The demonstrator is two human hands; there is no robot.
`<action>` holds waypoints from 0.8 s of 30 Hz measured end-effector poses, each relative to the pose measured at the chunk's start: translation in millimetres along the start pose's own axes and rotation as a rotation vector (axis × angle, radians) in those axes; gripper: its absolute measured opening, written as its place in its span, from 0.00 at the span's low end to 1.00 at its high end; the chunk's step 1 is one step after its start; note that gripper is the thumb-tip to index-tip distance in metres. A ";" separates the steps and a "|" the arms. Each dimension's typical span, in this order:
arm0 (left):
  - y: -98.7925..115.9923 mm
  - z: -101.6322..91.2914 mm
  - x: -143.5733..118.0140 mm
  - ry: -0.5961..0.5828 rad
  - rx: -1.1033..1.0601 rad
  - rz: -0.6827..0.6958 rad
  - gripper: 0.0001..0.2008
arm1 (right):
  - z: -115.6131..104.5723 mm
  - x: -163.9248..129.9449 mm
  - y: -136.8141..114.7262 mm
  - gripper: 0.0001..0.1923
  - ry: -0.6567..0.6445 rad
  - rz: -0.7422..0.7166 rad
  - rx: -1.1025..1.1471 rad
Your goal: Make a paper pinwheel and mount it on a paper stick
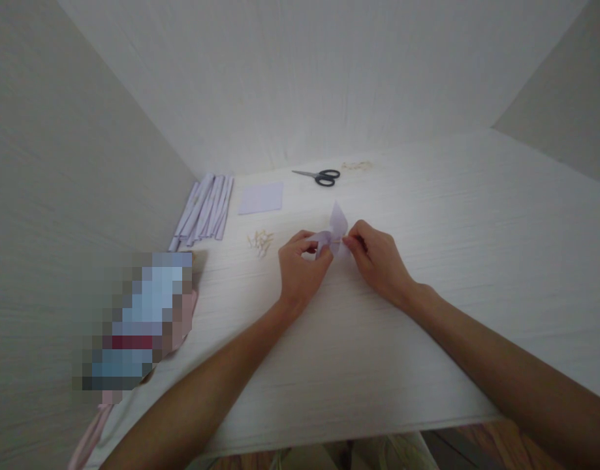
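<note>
A small lilac paper piece (337,222), pointed at its upper tip and folded or curled lower down, is held above the white table. My left hand (302,267) is closed on its left side, pinching the paper between thumb and fingers. Opposite it, my right hand (378,258) is closed in a pinch at the paper's right edge. A thin pale line runs between the paper and the right fingertips; its kind is too small to tell. Left of my left hand lies a small pile of thin sticks with white tips (260,242).
Black-handled scissors (325,176) lie behind the hands, beside some thin tan loops (357,166). A flat lilac sheet (261,198) and several rolled lilac papers (206,209) lie at the back left. A blurred-out object (147,307) stands at the left. Pale walls enclose the table (476,248).
</note>
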State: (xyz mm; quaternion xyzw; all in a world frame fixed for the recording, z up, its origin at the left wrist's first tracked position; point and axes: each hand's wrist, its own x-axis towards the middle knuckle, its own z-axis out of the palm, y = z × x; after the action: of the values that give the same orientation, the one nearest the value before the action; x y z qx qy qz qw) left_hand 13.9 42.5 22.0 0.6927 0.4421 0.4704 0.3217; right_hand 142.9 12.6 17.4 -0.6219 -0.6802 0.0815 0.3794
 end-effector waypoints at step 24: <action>-4.3 0.7 -2.3 0.076 0.157 -0.063 0.07 | -7.0 0.2 3.0 0.11 -0.068 -0.126 -0.099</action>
State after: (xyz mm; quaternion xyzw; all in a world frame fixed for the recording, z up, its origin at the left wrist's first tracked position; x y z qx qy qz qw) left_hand 12.9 42.1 17.2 0.6831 0.5111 0.4499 0.2641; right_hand 149.6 11.0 20.6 -0.5929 -0.7335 0.0448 0.3292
